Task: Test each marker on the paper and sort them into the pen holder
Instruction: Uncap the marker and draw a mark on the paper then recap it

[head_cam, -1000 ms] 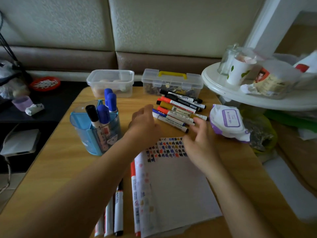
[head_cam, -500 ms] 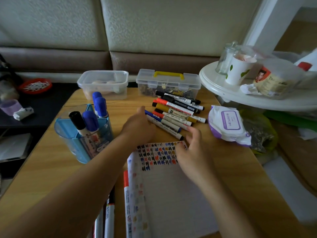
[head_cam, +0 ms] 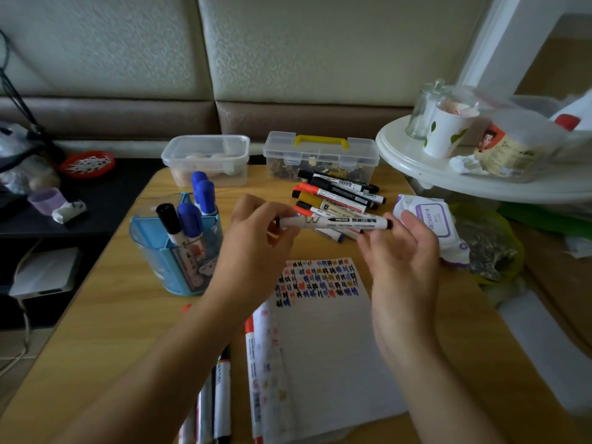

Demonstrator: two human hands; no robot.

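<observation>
You hold a white-barrelled marker with a dark end [head_cam: 333, 222] level above the heap of loose markers [head_cam: 336, 192], your left hand [head_cam: 256, 241] pinching its left end in curled fingertips. Your right hand [head_cam: 403, 254] cups the other end, fingers loosely curled; whether they grip it cannot be told. Below lies the scribbled white paper sheet [head_cam: 326, 331], with the blue plastic pen holder [head_cam: 150, 251] to the left.

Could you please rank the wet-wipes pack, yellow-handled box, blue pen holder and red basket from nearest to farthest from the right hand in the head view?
1. Wet-wipes pack, just right of the right hand.
2. Yellow-handled box, ahead and farther back.
3. Blue pen holder, across on the left.
4. Red basket, farthest left, beyond the holder.
</observation>
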